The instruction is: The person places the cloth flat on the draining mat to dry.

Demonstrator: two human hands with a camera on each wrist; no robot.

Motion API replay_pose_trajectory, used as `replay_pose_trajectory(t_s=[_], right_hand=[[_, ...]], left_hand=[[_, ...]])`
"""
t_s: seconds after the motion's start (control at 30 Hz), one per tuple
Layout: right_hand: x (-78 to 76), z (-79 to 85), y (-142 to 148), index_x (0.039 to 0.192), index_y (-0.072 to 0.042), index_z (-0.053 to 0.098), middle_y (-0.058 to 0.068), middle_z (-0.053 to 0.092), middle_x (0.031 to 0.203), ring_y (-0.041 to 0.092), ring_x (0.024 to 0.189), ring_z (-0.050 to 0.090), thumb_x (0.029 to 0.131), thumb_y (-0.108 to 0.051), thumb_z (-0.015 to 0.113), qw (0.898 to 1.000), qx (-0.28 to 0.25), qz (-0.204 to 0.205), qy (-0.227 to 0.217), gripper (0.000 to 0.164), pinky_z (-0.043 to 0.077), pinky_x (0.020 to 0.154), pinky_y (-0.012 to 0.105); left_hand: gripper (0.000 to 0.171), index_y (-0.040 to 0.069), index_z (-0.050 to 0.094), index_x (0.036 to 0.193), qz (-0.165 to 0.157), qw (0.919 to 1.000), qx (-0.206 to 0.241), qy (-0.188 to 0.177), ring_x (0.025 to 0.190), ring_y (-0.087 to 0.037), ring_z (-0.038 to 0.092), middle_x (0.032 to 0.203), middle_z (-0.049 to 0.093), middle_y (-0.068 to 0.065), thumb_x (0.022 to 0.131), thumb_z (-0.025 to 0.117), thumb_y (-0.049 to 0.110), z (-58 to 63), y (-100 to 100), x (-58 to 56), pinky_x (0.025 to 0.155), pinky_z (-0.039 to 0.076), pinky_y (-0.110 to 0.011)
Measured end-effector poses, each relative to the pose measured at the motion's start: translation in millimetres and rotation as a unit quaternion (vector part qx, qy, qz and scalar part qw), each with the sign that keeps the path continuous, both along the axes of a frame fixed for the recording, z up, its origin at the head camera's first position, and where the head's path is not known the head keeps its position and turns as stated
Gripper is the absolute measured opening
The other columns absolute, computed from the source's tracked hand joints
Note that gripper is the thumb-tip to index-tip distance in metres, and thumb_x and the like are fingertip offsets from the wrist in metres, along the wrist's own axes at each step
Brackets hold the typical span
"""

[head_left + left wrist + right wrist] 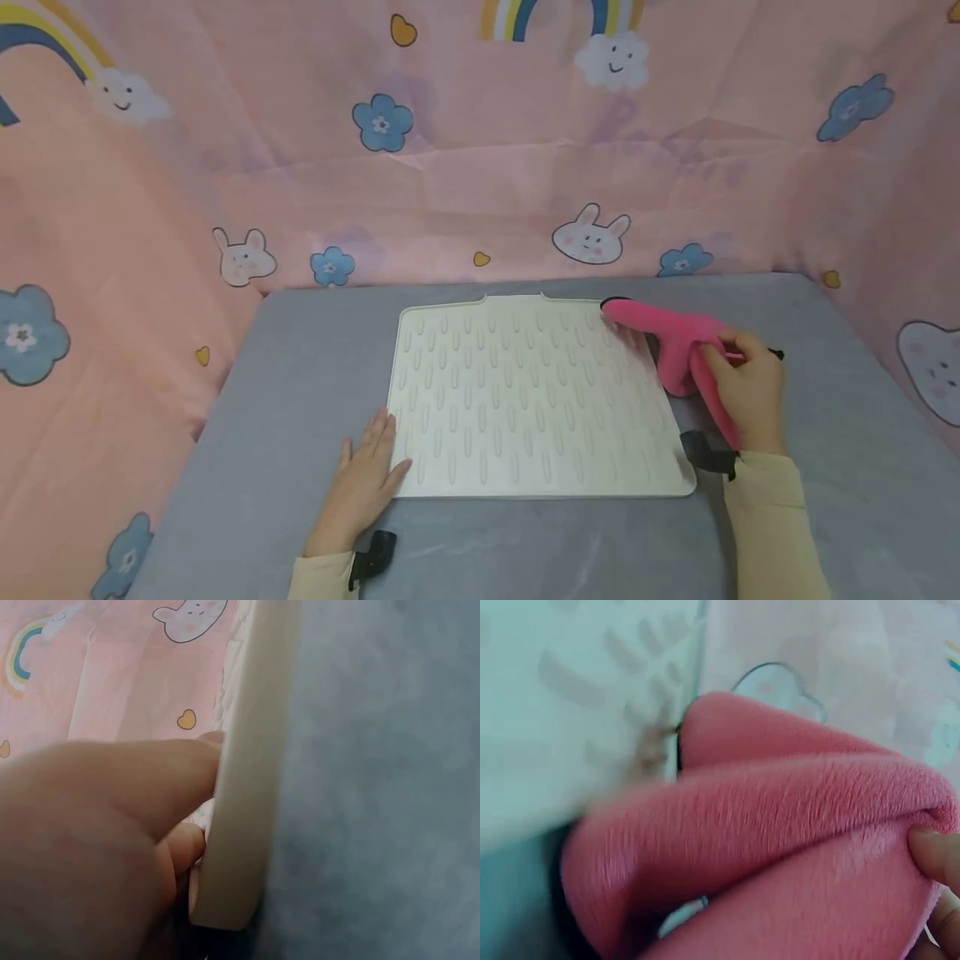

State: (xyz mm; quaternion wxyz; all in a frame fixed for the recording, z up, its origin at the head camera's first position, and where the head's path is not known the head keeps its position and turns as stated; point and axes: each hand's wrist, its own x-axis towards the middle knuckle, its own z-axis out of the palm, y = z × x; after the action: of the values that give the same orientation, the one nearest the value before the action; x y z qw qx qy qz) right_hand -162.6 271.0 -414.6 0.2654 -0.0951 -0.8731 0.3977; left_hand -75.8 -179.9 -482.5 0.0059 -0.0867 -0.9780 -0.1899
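Note:
A white ridged mat (525, 400) lies flat on the grey table, with a notch in its far edge. My left hand (362, 479) rests at its near left side, fingers straight and thumb on the mat's surface. In the left wrist view, the thumb (180, 776) touches the mat's thick pale edge (244, 787). My right hand (750, 387) pinches a fuzzy pink cloth (678, 333) with black edging, above the mat's right side. The cloth hangs in folds, one end reaching over the far right corner. Up close, the folded cloth (780, 817) fills much of the right wrist view.
A grey cover (315, 358) spreads over the table around the mat. Behind and to the sides hangs a pink curtain (450, 192) printed with rabbits, flowers, hearts and rainbows. Black wrist mounts sit on both arms, the right one (707, 454) close to the mat's right edge.

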Motion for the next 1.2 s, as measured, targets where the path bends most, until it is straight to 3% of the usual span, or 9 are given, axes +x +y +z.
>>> replay_pose_trajectory(t_s=[0.1, 0.23, 0.37, 0.57, 0.87, 1.2], right_hand=[[9.9, -8.2, -7.4, 0.096, 0.009, 0.065, 0.0, 0.066, 0.085, -0.01, 0.07, 0.046, 0.086, -0.006, 0.066, 0.998, -0.046, -0.023, 0.03, 0.018, 0.037, 0.065, 0.009], [20.3, -13.9, -12.9, 0.09, 0.007, 0.065, -0.028, 0.052, 0.075, -0.005, 0.065, 0.048, 0.082, -0.002, 0.069, 0.995, -0.082, -0.032, 0.051, 0.012, 0.038, 0.06, 0.008], [22.7, -14.4, -16.6, 0.089, 0.006, 0.066, -0.031, 0.051, 0.076, -0.008, 0.065, 0.049, 0.082, -0.003, 0.07, 0.995, -0.079, -0.026, 0.055, 0.013, 0.038, 0.06, 0.007], [19.8, -10.0, -28.3, 0.093, 0.007, 0.066, -0.03, 0.051, 0.079, -0.006, 0.069, 0.049, 0.083, -0.002, 0.069, 0.995, -0.075, -0.012, 0.058, 0.013, 0.038, 0.065, 0.009], [14.3, -7.4, -53.6, 0.091, 0.006, 0.066, 0.005, 0.062, 0.086, -0.004, 0.073, 0.05, 0.083, 0.002, 0.068, 0.995, -0.061, 0.038, 0.066, 0.009, 0.039, 0.067, 0.01], [20.4, -10.5, -83.9, 0.094, 0.005, 0.065, 0.016, 0.063, 0.092, -0.001, 0.079, 0.051, 0.085, 0.002, 0.066, 0.99, -0.069, 0.11, 0.062, 0.009, 0.04, 0.071, 0.009]], left_hand=[[0.067, -0.006, 0.031, 0.143, -0.007, 1.0, 0.006, 0.002, 0.138, -0.036, 0.024, 0.151, 0.023, -0.019, 0.093, 0.058, 0.029, -0.5, 2.8, -0.6, 0.107, 0.012, -0.063], [0.067, -0.005, 0.029, 0.144, -0.013, 0.9999, 0.009, -0.005, 0.139, -0.035, 0.022, 0.152, 0.022, -0.018, 0.094, 0.057, 0.03, -1.9, 6.2, -2.0, 0.107, 0.011, -0.062], [0.067, -0.006, 0.03, 0.143, -0.01, 0.9999, 0.009, -0.004, 0.138, -0.037, 0.024, 0.151, 0.023, -0.02, 0.093, 0.058, 0.028, -1.8, 6.9, -1.6, 0.107, 0.011, -0.063], [0.067, -0.008, 0.03, 0.142, -0.006, 0.9999, 0.009, 0.0, 0.137, -0.038, 0.025, 0.151, 0.024, -0.021, 0.093, 0.058, 0.027, 0.3, 4.0, 0.3, 0.106, 0.011, -0.064], [0.067, -0.006, 0.029, 0.143, 0.004, 1.0, 0.006, -0.006, 0.138, -0.037, 0.024, 0.151, 0.022, -0.02, 0.093, 0.057, 0.028, 0.9, 1.6, 0.9, 0.107, 0.009, -0.063], [0.067, -0.006, 0.028, 0.144, 0.001, 0.9998, 0.018, -0.011, 0.139, -0.036, 0.021, 0.152, 0.021, -0.02, 0.094, 0.057, 0.028, 1.0, 0.8, 1.9, 0.107, 0.007, -0.063]])
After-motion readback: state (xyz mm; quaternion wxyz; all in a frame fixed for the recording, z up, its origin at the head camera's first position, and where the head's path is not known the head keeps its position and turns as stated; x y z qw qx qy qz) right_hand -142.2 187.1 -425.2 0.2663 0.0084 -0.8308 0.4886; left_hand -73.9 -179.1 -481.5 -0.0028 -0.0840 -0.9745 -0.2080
